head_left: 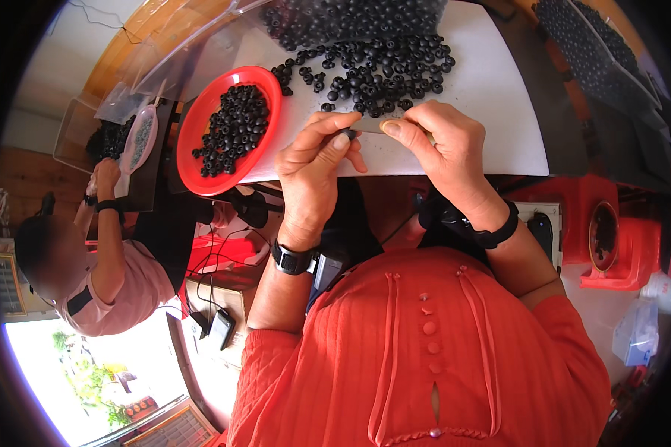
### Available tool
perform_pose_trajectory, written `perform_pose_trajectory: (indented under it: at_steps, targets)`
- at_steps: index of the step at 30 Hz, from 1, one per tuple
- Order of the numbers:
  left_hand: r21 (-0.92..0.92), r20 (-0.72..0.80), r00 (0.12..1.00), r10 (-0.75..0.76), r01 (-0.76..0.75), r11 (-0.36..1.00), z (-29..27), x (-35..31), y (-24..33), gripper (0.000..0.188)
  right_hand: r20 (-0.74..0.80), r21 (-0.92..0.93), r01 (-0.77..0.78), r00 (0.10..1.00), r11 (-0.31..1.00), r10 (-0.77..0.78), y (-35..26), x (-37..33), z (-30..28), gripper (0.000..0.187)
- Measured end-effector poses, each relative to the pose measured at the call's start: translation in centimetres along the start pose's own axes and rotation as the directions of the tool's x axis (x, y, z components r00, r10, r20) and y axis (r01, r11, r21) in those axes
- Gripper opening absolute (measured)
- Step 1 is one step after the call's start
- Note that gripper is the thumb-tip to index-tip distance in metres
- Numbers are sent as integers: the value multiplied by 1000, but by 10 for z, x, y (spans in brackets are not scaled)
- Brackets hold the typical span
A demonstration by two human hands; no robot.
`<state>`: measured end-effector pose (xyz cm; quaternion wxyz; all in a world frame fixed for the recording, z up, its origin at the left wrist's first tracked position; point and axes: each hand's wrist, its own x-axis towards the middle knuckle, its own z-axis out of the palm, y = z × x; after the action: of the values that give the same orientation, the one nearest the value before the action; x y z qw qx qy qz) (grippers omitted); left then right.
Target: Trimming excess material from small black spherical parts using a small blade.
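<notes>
My left hand (311,167) pinches a small round black piece (347,134) between thumb and forefinger, above the near edge of a white board (492,89). Closed round a thin tool, my right hand (455,145) points its narrow metal blade (370,127) at that piece; it looks like a small knife, its handle mostly hidden by the fingers. Just beyond both hands, many loose black bead-like pieces with holes (384,74) lie spread on the board. To the left, a red plastic plate (189,149) holds a heap of the same pieces.
A clear plastic bin of black pieces (350,22) stands at the far edge, another bin (596,41) at the far right. On the left, a co-worker (119,261) handles a pink long-handled scoop or sieve (140,141). Red stools (630,253) stand at the right.
</notes>
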<state>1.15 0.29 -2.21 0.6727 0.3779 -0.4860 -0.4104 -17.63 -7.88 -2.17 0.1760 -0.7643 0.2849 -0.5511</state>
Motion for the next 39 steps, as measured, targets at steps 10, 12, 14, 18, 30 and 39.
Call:
perform_pose_trajectory:
  at_steps: [10, 12, 14, 18, 30, 39]
  targets:
    - [393, -255, 957, 138, -28, 919, -13, 4, 38, 23, 20, 76, 35, 999, 997, -37, 4, -3, -5, 21]
    - [605, -315, 912, 262, -20, 796, -32, 14, 53, 23, 13, 62, 44, 999, 997, -45, 4, -2, -7, 20]
    - [724, -320, 889, 328, 6, 690, -65, 23, 59, 24, -4, 118, 15, 1000, 993, -15, 1, -1, -8, 20]
    - [978, 8, 879, 477, -106, 179, -73, 33, 52, 22, -75, 214, 0, 997, 977, 16, 0, -1, -8, 20]
    - [979, 188, 950, 249, -202, 30, -22, 53, 2, 16, -104, 226, 36, 995, 973, -13, 2, -2, -8, 19]
    - [879, 79, 987, 136, -134, 458, -14, 19, 39, 23, -130, 193, 71, 990, 979, -46, 5, 0, -10, 19]
